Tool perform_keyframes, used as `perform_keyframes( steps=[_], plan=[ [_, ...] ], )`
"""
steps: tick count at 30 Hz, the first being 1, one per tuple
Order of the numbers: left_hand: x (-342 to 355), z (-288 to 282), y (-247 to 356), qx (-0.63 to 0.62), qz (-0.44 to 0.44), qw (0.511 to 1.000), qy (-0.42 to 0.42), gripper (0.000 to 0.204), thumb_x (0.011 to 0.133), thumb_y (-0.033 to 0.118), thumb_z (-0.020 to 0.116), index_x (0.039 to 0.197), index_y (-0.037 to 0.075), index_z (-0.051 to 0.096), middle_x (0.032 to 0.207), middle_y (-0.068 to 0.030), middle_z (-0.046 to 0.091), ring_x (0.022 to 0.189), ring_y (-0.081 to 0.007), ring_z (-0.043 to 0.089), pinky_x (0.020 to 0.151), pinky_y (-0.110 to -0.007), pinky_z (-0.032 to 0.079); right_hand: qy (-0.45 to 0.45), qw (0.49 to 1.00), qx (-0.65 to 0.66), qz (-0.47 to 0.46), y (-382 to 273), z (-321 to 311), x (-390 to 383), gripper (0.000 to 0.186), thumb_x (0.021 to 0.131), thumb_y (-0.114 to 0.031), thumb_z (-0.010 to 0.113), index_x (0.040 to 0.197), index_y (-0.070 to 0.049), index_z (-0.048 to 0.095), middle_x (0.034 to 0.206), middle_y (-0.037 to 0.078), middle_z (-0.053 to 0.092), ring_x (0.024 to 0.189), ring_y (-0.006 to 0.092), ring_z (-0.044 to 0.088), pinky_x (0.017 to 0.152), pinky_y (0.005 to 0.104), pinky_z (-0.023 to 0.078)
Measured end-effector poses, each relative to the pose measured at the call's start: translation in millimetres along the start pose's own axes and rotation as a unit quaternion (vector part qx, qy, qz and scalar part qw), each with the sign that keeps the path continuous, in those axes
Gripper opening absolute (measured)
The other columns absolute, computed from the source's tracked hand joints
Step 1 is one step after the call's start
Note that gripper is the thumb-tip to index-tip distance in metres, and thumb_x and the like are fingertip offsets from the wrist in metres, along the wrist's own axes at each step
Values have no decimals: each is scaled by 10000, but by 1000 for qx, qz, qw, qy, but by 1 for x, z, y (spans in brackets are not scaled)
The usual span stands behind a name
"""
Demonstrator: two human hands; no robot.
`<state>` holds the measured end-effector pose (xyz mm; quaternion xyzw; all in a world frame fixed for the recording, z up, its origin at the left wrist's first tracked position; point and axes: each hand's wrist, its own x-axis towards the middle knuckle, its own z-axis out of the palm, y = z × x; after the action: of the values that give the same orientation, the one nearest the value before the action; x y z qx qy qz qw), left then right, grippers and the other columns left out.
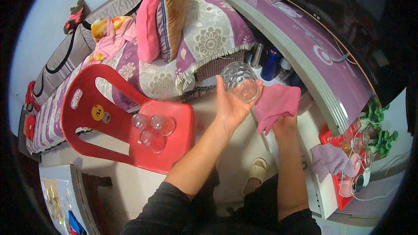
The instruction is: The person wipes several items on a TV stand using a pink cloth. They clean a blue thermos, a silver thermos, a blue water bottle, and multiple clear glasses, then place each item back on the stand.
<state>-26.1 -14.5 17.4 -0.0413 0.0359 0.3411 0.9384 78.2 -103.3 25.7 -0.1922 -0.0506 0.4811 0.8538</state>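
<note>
My left hand is wrapped round a clear drinking glass with a dimpled wall, held tilted in front of the couch and the TV stand. Just right of it, my right hand grips a pink cloth, which hangs over the fingers and hides most of them. The cloth's left edge comes close to the glass; whether they touch I cannot tell. To the left, three clear glasses stand close together on the seat of a red plastic chair.
Behind is a couch with a patterned cover and a pink cushion. At right, a purple-topped TV stand has bottles beneath it. A red tray with a mauve cloth and cables lies lower right.
</note>
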Motion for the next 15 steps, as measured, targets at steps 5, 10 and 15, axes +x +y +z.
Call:
perform_keyframes(
  steps=[5, 10, 15],
  plan=[
    [0, -1, -3, 45, 1, 998, -38, 764, 787, 602, 515, 1137, -68, 404, 1144, -254, 480, 1120, -386, 449, 983, -474, 380, -144, 906, -381, -115, -6, -26, 3, 327, 911, -334, 437, 1117, -81, 444, 980, 52, 520, 886, 188, 526, 784, 317, 439],
    [6, -10, -18, 152, 73, 986, -5, 642, 828, 581, 469, 1131, 19, 401, 1075, -175, 510, 1016, -315, 527, 946, -466, 415, -111, 882, -437, -138, 13, -60, 21, 444, 882, -216, 526, 1255, -31, 370, 1141, 72, 515, 1010, 163, 510, 845, 295, 428],
    [-6, -6, -32, 189, 25, 981, -47, 521, 855, 529, 482, 1185, 130, 421, 1102, -83, 522, 1045, -209, 506, 932, -354, 399, -89, 873, -423, -225, 42, -32, 8, 406, 850, -115, 579, 1205, 2, 421, 1147, 92, 522, 1026, 172, 515, 884, 297, 409]
  ],
)
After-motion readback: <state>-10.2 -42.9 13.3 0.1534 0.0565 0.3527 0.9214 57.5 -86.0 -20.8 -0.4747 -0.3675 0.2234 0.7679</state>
